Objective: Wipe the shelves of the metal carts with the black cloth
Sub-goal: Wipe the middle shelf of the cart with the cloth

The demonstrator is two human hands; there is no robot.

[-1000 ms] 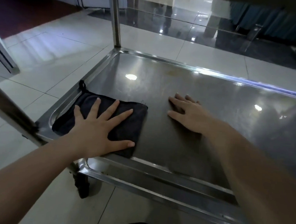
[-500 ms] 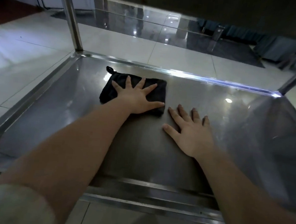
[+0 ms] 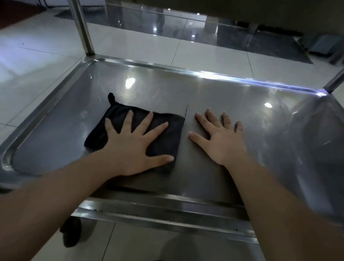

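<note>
Moved: since half a second ago we have drawn the cloth [image 3: 138,134] back from the far part of the shelf [image 3: 240,98] toward its middle, with the left hand [image 3: 134,146] on top of it; the right hand [image 3: 220,140] sits about where it was.
Shelf holds: we see one folded black cloth and our two hands on it, inside its raised rim.
Counts: one cloth; two hands; two far posts, left [image 3: 81,22] and right [image 3: 342,75]; one caster [image 3: 71,233] showing below the near left edge; one upper shelf [image 3: 216,3] overhead.
Cloth: flat on the steel, left of centre, a small loop at its far left corner.
Left hand: open, fingers spread, palm pressed flat on the cloth, thumb near the cloth's near right corner.
Right hand: open, fingers spread, flat on bare steel just beside the cloth's right edge; we cannot tell whether the thumb touches the cloth.
Floor [image 3: 39,70]: pale tiles around the cart.
</note>
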